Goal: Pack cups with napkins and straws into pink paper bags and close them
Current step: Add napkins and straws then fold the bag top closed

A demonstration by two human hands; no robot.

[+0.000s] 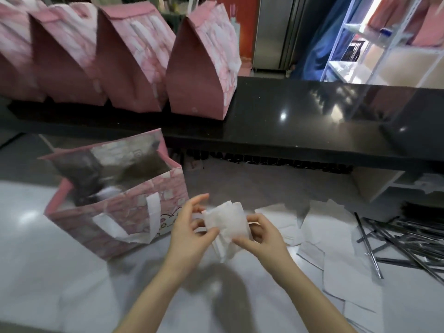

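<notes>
Both hands are up over the glossy white tabletop [48, 272], and there's a napkin [227, 221] stretched between them. It's thin, soft white tissue, folded and a little crumpled. The left hand [189, 229] pinches its left edge between thumb and fingers, forefinger lifted clear. The right hand [263, 234] has thumb and curled fingers nipped on the right edge. The napkin's long side runs away from the person, its near end drooping limp below the hands.

Just left of the left hand stands the open pink paper bag [125, 212], boxy, brick-printed, mouth gaping upward, flat white handles [153, 205] flopped down its near wall. Something dark sits inside, too blurred to name.

Right of the right hand, loose napkins [341, 255] lie flat in an overlapping spread. Beyond those is a heap of straws [408, 239], thin, dark and shiny-wrapped, lying mostly crosswise.

Far beyond both hands, closed pink bags [199, 75] stand in a row along a polished black counter [312, 121], tops folded to peaks
</notes>
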